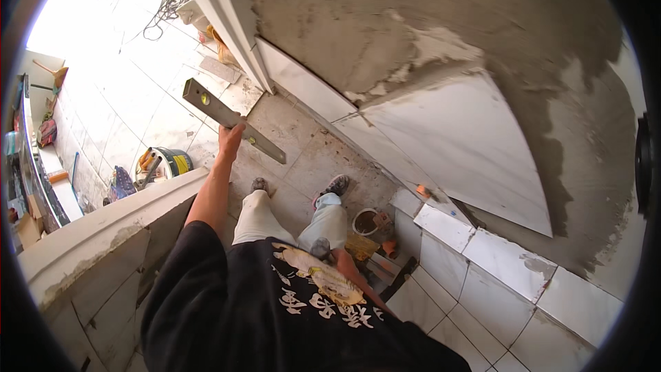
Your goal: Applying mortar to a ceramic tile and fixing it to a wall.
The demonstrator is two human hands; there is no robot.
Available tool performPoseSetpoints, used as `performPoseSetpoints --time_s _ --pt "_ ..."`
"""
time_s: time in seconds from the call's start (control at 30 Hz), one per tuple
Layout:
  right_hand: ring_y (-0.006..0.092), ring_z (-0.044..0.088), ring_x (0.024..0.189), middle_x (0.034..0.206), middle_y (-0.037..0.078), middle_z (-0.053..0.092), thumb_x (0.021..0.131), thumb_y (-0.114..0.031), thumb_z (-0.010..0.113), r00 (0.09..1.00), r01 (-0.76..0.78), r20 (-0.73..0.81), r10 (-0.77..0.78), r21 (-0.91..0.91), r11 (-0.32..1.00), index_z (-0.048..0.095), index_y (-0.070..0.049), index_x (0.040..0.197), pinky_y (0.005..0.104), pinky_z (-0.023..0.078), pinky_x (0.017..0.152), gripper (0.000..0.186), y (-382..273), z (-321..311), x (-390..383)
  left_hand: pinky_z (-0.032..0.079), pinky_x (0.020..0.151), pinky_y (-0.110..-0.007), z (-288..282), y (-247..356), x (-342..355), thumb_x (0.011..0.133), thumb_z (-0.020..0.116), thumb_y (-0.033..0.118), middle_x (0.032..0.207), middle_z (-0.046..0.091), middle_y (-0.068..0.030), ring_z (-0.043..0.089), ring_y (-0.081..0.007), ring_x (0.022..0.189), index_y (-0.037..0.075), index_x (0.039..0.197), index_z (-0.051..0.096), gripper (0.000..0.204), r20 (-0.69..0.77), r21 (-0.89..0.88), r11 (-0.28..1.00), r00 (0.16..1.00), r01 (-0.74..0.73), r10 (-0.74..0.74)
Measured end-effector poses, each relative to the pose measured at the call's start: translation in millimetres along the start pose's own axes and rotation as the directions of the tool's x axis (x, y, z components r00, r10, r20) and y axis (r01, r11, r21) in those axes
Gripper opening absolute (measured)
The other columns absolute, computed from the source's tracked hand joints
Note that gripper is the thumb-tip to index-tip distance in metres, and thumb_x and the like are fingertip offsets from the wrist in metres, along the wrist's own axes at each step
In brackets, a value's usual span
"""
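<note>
My left hand (233,136) is closed round a long metal spirit level (268,147), which is held out at a slant over the floor. Yellow-green vials show along the level. Close to my belly, my right hand (340,258) is closed on what looks like a rubber mallet (320,247) with a dark rounded head; its handle and most of my fingers are hidden. To the right of the level, a large white marbled tile (454,138) stands on the wall, with wet grey mortar (523,21) spread above and beyond it.
A low tiled ledge (447,227) runs along the right, with a small orange piece (423,191) on it. Near my feet stands a bucket (365,222). A half wall (117,227) rises on the left. Beyond it are another bucket (180,162) and a coiled cable (169,8).
</note>
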State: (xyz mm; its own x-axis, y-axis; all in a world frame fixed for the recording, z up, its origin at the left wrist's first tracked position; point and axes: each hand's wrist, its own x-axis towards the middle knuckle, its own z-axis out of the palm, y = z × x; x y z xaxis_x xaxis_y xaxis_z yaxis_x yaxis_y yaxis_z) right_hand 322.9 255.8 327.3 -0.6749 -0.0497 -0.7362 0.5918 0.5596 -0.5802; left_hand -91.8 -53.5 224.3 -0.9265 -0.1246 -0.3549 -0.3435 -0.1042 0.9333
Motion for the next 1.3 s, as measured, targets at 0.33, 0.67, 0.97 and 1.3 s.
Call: performPoseSetpoints --time_s 0.33,0.67,0.97,1.3 --pt "0.0412 0.067 0.094 0.095 0.029 0.067 0.079 -0.018 0.071 0.993 -0.118 0.028 0.114 0.261 0.958 0.066 0.003 0.1 0.0436 0.053 0.081 0.03 -78.1 6.2 -0.2 0.049 0.078 -0.03 -68.5 -56.8 105.3 0.079 0.062 0.007 0.089 0.062 -0.0034 0.059 -0.015 0.084 0.001 0.119 0.057 0.04 -0.031 0.334 0.898 0.949 -0.286 0.313" --pt "0.0437 0.066 0.088 0.089 0.023 0.069 0.082 -0.023 0.066 0.977 -0.099 -0.212 -0.002 -0.464 0.88 0.066 -0.004 0.095 0.0525 0.052 0.078 0.024 31.9 -33.8 233.1 0.045 0.083 -0.047 -57.7 -180.8 166.4 0.077 0.069 0.018 0.105 0.05 -0.0241 0.052 -0.0359 0.092 -0.002 0.128 0.037 0.063 0.248 0.608 0.623 0.863 -0.492 0.44" --pt "0.0422 0.066 0.083 0.09 0.021 0.069 0.08 -0.022 0.073 0.883 -0.043 -0.438 -0.168 -0.432 0.901 0.068 -0.006 0.097 0.0492 0.052 0.075 0.024 51.8 56.1 301.0 0.045 0.083 -0.048 -80.7 -260.8 237.1 0.075 0.069 0.02 0.098 0.053 -0.0267 0.053 -0.0411 0.088 -0.005 0.124 0.04 0.062 0.122 0.572 0.614 0.797 -0.544 0.592" --pt "0.0355 0.062 0.097 0.099 0.014 0.062 0.066 -0.012 0.08 0.551 0.585 -0.438 -0.711 -0.404 0.703 0.059 -0.001 0.114 0.0526 0.045 0.097 0.053 -57.1 115.3 312.2 0.039 0.102 -0.047 -89.1 -243.0 315.6 0.076 0.064 0.023 0.121 0.051 -0.032 0.049 -0.0465 0.118 -0.008 0.137 0.037 0.073 0.176 0.525 0.555 0.72 -0.645 0.671"
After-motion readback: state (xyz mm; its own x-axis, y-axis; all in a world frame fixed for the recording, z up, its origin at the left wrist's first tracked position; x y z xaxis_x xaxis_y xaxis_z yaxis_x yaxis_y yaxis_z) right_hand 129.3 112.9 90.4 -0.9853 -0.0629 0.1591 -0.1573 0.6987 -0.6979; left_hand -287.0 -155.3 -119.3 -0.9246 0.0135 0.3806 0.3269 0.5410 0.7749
